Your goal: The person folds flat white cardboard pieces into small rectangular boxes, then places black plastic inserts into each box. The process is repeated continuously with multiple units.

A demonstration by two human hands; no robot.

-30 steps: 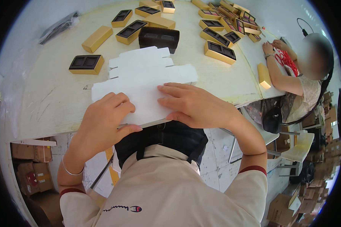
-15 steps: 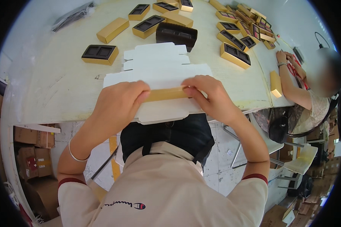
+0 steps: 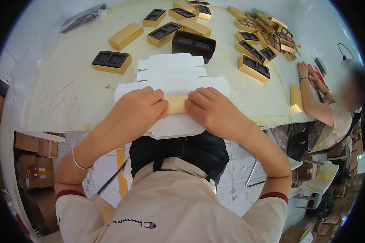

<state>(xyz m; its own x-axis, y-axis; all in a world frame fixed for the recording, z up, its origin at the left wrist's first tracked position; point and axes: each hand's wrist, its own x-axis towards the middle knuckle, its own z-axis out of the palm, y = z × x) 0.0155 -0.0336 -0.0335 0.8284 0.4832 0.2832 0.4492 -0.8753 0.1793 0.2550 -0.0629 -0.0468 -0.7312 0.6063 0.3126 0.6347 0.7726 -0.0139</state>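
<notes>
Far left, on the table (image 3: pixel 79 95): a dark bundle in clear plastic (image 3: pixel 83 19), then a gold box with 2 black wells (image 3: pixel 111 62), then a closed gold box (image 3: pixel 126 36), all well apart from the work.

Left hand (image 3: pixel 141 110): fingers curled and clamped on the card sheet (image 3: pixel 172 62), at the left end of a raised gold strip (image 3: pixel 176 105). Thumb mostly hidden; its exact placing could not be told.

Card sheet: between the hands at the table's near edge, white face up, notched tabs pointing away from the person. The gold strip stood across it, white card showing on its far and near sides. The near flap appeared to overhang the table edge.

Behind the sheet: a dark tray (image 3: pixel 193 45), just beside the tabs.

Right hand (image 3: pixel 211 109): likewise clamped, on the strip's right end.

Judgement on technique: best to press with both hands equally and keep the strip parallel to the table edge, so the crease would not skew. Working from the middle outward should sharpen it; a hard pinch at 1 end could dent the card, and dragging fingertips could scuff the gold face.

Farther right: a gold box with a black insert (image 3: pixel 254 68), untouched.
</notes>
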